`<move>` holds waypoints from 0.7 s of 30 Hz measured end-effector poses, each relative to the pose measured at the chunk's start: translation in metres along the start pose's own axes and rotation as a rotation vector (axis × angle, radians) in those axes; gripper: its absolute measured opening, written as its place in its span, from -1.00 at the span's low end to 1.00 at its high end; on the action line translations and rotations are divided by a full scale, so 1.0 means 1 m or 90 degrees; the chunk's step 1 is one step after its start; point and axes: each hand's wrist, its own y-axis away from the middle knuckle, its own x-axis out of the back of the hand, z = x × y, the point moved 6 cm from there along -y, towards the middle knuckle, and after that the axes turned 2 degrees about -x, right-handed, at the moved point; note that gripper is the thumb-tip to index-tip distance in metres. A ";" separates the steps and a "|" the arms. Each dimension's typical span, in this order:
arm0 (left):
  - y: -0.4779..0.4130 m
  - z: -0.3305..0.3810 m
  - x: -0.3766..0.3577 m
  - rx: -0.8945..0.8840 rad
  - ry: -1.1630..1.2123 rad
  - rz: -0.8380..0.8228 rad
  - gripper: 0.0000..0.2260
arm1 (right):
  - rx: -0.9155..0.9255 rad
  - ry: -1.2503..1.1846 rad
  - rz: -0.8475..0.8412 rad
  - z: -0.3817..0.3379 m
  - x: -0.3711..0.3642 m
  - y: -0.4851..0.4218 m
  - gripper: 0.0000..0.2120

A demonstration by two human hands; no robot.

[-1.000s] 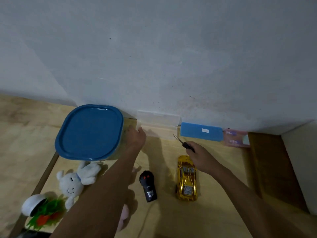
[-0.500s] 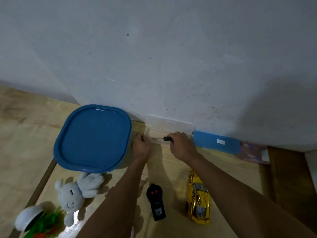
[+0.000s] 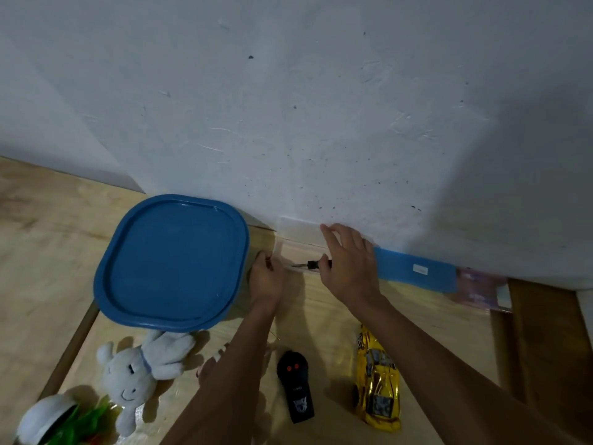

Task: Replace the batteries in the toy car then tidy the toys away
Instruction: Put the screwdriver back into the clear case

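Now right grip (image 3: 349,268) newly splayed over clear box (image 3: 300,231), screwdriver (image 3: 313,264) thumb-pinched; left grip (image 3: 266,281) around its edge.

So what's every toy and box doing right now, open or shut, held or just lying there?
Blue tub: lid on, shut.
Clear box: left hand grips its near corner; open or shut, can't tell.
Screwdriver: pinched in the right hand, tip pointing left.
Toy car: lying down, untouched.
Remote: lying flat, buttons up, untouched.
Plush bunny: lying face up.
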 end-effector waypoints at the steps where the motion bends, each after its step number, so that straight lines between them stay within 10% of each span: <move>1: 0.000 -0.001 0.000 -0.003 0.002 -0.001 -0.83 | -0.005 0.006 0.001 -0.001 0.000 0.000 -0.50; 12: 0.011 -0.005 0.002 0.102 0.129 -0.030 -0.58 | 0.010 -0.062 -0.096 0.000 -0.024 0.027 -0.69; 21: 0.006 -0.008 0.002 0.061 0.059 -0.038 -0.77 | -0.036 -0.062 -0.116 0.002 -0.036 0.035 -0.67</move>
